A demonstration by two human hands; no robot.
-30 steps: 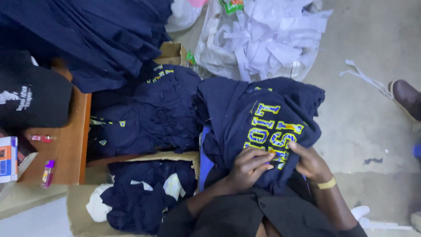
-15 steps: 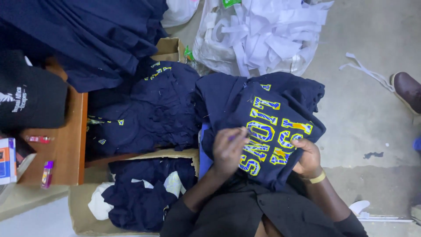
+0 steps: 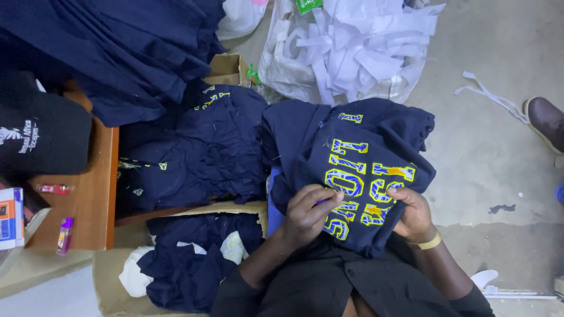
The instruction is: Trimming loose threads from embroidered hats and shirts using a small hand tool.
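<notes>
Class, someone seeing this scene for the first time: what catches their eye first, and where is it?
The navy shirt with big yellow-and-blue letters, centre, held by the left hand and right hand. Behind it, top centre, a bag of white fabric strips. A pile of navy garments lies left of the shirt.

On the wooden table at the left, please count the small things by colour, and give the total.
Pink plastic lighter: 1
Purple plastic lighter: 1
Orange and white cardboard box: 1
Total: 3
</notes>
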